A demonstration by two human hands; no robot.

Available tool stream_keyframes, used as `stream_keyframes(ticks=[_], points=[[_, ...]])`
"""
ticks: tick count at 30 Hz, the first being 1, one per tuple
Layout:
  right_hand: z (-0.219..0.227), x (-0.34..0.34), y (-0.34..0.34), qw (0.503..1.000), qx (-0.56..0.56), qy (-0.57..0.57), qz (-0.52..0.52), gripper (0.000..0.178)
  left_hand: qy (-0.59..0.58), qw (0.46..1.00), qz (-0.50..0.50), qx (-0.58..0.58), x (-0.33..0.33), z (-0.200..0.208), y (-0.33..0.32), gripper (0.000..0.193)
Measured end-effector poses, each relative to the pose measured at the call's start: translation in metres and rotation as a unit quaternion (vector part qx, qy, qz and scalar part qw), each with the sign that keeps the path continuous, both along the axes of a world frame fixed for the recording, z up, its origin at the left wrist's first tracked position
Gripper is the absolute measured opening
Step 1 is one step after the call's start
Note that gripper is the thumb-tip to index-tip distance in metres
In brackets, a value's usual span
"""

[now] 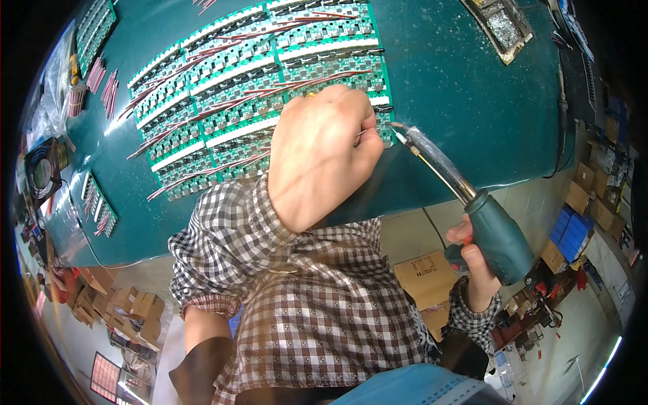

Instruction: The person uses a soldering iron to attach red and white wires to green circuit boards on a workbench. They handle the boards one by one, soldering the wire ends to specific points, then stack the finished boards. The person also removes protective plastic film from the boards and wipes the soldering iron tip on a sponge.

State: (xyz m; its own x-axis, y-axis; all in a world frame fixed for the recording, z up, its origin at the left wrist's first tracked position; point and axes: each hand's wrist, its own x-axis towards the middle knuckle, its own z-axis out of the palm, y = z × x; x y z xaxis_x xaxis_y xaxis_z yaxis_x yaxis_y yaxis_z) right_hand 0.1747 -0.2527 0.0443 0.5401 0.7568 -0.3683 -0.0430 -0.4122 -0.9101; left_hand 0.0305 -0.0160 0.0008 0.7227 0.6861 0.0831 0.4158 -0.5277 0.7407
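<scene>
A large panel of green circuit boards lies on the table, with red and dark wires laid in rows across it. Over the panel's near right corner is my left hand, its thumb and forefinger pinched on a thin wire. My right hand is wrapped round the dark green handle of a soldering gun, off the table's front edge. The gun's tip and its thin feed tube reach the board's corner, just right of my left fingertips. My left hand hides the boards under it.
A dirty metal tray sits at the far right of the green table. Small bundles of wires and a separate board strip lie on the left, near a black fan. Cardboard boxes stand on the floor below.
</scene>
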Motion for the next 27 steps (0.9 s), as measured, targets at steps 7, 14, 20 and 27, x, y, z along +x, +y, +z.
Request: stream_keyframes(ticks=[7,14,20,27], points=[[0.003,0.001,0.000,1.000,-0.001,0.019,0.001,0.071,0.009,1.000,-0.004,0.001,0.000,-0.001,0.001,0.009],[0.013,-0.010,0.018,0.999,-0.005,0.021,-0.045,0.049,0.023,1.000,0.007,0.009,-0.001,0.002,-0.002,0.009],[0.007,-0.007,0.007,0.999,-0.003,0.023,-0.026,0.054,-0.004,0.999,0.008,0.033,-0.002,-0.004,-0.005,0.012],[0.006,-0.008,0.008,1.000,0.003,0.024,-0.012,0.056,-0.012,0.996,0.035,0.084,-0.002,-0.009,-0.014,0.015]])
